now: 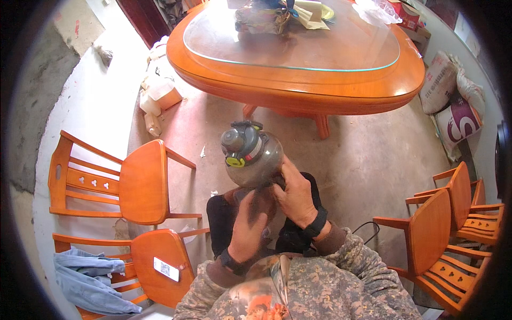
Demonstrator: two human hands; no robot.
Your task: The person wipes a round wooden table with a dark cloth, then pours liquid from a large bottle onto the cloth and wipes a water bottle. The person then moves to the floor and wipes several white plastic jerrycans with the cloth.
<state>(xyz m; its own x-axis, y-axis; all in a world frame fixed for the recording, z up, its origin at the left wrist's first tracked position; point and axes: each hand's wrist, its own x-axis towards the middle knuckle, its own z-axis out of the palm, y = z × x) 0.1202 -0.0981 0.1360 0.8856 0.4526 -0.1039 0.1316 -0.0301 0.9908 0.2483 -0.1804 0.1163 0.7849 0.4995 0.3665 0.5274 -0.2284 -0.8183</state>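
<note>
A large translucent grey water bottle (262, 160) is tilted in front of me, above my lap. Its dark lid (244, 146) has a domed cap and a yellow-green latch, and faces up and to the left. My right hand (298, 194) grips the bottle's right side, thumb towards me and fingers partly hidden behind it. Blurred, my left hand (248, 228) is at the bottle's lower left with its thumb apart from the fingers. Whether it touches the bottle cannot be made out. Both wrists wear dark bands.
Ahead stands an orange wooden table (296, 88) with a glass top; a basket (262, 20) sits on it. Wooden chairs flank me, on the left (144, 182) and right (430, 228). A blue garment (88, 280) hangs over one. Sacks (458, 120) lean at the right wall; plastic jugs (150, 104) stand left.
</note>
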